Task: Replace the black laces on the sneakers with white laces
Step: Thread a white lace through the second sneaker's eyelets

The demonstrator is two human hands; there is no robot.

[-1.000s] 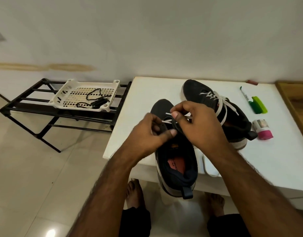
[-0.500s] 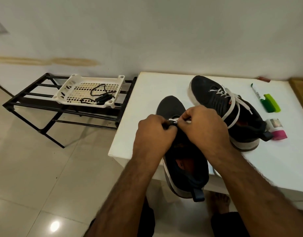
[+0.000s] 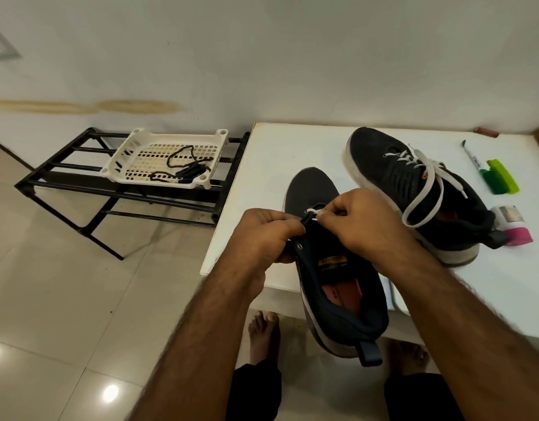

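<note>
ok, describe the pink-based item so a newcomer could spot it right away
Start at the white table and go to its right side, behind the heel of the white-laced sneaker. The small roller lies on its side there. Unlike the green markers beyond it, it is stubby, with a pink base and a silvery-white head.

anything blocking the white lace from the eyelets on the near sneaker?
Nothing visible. The right hand pinches the white lace right at the front eyelets of the near sneaker; the left hand grips the eyelet edge. Remaining eyelets look open.
</note>
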